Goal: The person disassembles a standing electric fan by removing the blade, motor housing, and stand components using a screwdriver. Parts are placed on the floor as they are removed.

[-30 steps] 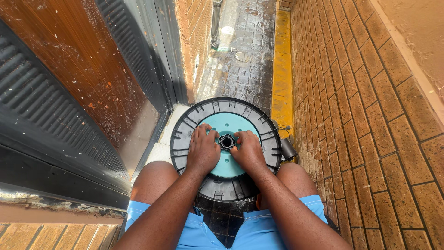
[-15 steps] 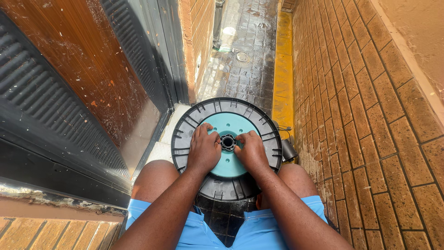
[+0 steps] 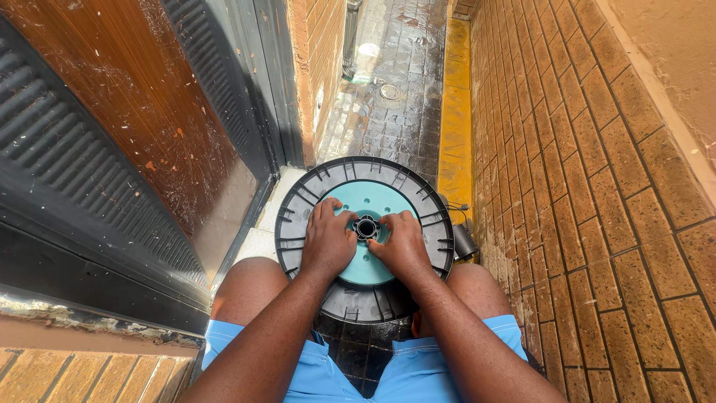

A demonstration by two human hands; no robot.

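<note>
Round disc [image 3: 365,195] flat face-up; both hands [image 3: 328,242] at hub [image 3: 366,227].

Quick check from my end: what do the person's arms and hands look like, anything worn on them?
Both forearms are bare, with no sleeves in view. The left hand and right hand wear no gloves, and no rings, watch or bands show. Light blue shorts are worn.

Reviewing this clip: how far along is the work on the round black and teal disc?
Looks done: the round disc sits flat across the knees, ribbed side up. In hand: left hand and right hand press its teal centre plate beside the black hub. Left: unclear; no tool or loose part shows.
</note>
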